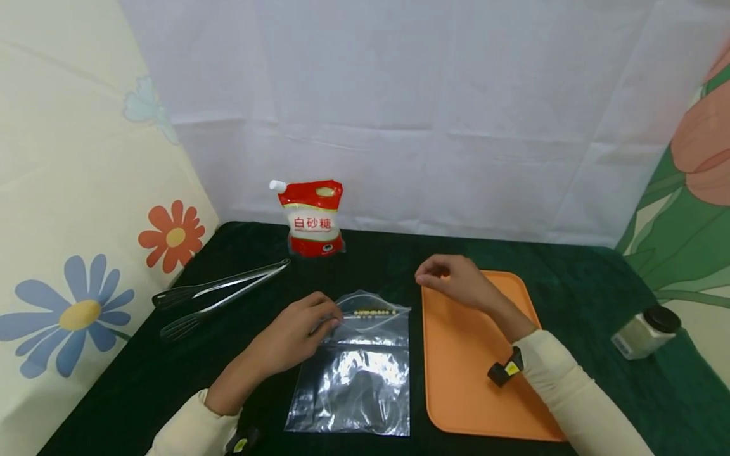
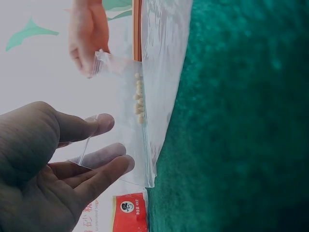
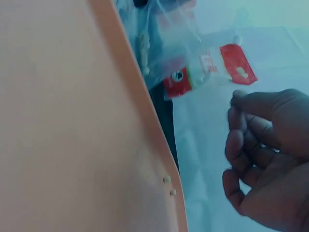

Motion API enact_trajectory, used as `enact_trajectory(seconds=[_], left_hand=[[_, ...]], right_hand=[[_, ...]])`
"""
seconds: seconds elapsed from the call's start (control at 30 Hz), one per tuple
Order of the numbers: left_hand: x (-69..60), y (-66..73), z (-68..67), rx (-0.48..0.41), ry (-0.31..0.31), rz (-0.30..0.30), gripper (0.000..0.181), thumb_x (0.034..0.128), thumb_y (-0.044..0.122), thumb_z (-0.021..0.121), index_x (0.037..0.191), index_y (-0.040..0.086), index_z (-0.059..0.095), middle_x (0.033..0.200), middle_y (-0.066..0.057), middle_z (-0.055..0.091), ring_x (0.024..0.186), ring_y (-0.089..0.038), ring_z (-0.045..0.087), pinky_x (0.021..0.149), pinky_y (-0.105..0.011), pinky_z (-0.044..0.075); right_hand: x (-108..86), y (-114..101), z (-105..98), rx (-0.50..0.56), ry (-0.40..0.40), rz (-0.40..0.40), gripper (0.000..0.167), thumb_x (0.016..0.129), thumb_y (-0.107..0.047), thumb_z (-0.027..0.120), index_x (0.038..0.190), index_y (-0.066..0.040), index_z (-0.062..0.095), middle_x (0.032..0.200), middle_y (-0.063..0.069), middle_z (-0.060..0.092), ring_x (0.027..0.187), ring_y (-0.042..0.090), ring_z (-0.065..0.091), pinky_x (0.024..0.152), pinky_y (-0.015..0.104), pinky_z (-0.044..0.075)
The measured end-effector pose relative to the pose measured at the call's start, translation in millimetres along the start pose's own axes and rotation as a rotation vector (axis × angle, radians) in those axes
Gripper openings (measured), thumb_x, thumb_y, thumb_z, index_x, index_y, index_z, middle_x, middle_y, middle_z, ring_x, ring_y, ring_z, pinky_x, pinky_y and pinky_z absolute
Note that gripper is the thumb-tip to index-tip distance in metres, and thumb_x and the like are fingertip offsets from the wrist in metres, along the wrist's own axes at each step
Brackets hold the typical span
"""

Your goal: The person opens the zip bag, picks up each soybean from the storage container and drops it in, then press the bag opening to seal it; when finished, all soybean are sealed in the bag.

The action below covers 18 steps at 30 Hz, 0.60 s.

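A clear zip bag (image 1: 365,380) lies on the dark green cloth, its mouth parted at the far end. Small pale yellow balls (image 1: 374,312) sit in a row inside near that mouth. My left hand (image 1: 299,332) pinches the left edge of the opening between thumb and fingers. Over the far left corner of the orange tray (image 1: 456,380) is my right hand (image 1: 453,277), raised, with thumb tip against the index finger and the other fingers curled. No object shows in that pinch. The right wrist view shows two small pale balls (image 3: 167,179) on the tray near its rim.
Metal tongs (image 1: 228,288) lie at the left. A red and white sugar pouch (image 1: 313,218) stands at the back by the white backdrop. On the right is a clear jar (image 1: 644,332) with a black lid.
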<state>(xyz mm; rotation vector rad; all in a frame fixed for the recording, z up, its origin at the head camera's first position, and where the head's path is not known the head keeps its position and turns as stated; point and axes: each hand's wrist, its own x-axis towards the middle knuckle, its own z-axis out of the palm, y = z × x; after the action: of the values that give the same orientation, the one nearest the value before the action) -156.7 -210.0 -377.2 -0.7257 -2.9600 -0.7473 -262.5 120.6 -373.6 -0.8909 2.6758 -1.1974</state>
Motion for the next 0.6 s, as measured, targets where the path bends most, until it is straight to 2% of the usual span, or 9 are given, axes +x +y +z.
enact_trajectory(seconds=[0.07,0.17,0.3,0.4,0.5,0.6], left_hand=[[0.0,-0.3,-0.4,-0.001,0.0,0.002,0.018,0.0929,0.015,0.07,0.11,0.019,0.07,0.112,0.005,0.06,0.093,-0.007,0.06,0.076,-0.026,0.054],[-0.3,-0.8,-0.3,0.0,0.007,0.007,0.019,0.0923,0.014,0.071,0.11,0.019,0.07,0.112,0.005,0.06,0.093,-0.007,0.06,0.076,-0.026,0.054],[-0.6,-1.0,0.3,0.009,0.019,0.012,0.018,0.092,0.014,0.071,0.109,0.019,0.07,0.112,0.004,0.061,0.093,-0.007,0.06,0.077,-0.027,0.054],[-0.8,-0.9,0.6,0.004,0.018,0.008,0.017,0.0925,0.014,0.071,0.109,0.02,0.07,0.111,0.004,0.06,0.093,-0.008,0.06,0.077,-0.027,0.054],[-1.1,-0.8,0.7,0.0,0.016,0.004,0.016,0.0931,0.015,0.07,0.109,0.02,0.07,0.111,0.005,0.06,0.093,-0.007,0.06,0.077,-0.027,0.054],[-1.3,-0.7,0.4,-0.003,0.014,0.002,0.016,0.0933,0.015,0.07,0.108,0.021,0.07,0.111,0.005,0.06,0.093,-0.007,0.06,0.077,-0.027,0.054]], right_hand=[[-1.0,-6,3,0.077,0.001,-0.051,0.014,0.098,-0.035,0.066,0.106,-0.025,0.07,0.099,-0.006,0.066,0.092,0.019,0.057,0.08,0.04,0.051],[-2.3,-14,11,0.134,-0.005,-0.166,0.011,0.098,-0.032,0.067,0.107,-0.027,0.07,0.098,-0.007,0.066,0.091,0.018,0.058,0.079,0.042,0.052],[-1.6,-24,23,0.144,-0.036,-0.325,0.01,0.098,-0.026,0.067,0.108,-0.028,0.069,0.096,-0.009,0.065,0.084,0.014,0.057,0.072,0.037,0.052],[0.5,-29,30,0.146,-0.073,-0.412,0.011,0.098,-0.022,0.068,0.108,-0.025,0.069,0.095,-0.009,0.065,0.08,0.012,0.057,0.069,0.032,0.052],[2.4,-32,34,0.139,-0.091,-0.46,0.012,0.097,-0.019,0.068,0.109,-0.021,0.07,0.095,-0.008,0.066,0.081,0.011,0.058,0.07,0.029,0.052],[2.6,-33,34,0.129,-0.098,-0.447,0.014,0.097,-0.018,0.068,0.11,-0.019,0.07,0.097,-0.009,0.067,0.083,0.012,0.059,0.073,0.03,0.052]])
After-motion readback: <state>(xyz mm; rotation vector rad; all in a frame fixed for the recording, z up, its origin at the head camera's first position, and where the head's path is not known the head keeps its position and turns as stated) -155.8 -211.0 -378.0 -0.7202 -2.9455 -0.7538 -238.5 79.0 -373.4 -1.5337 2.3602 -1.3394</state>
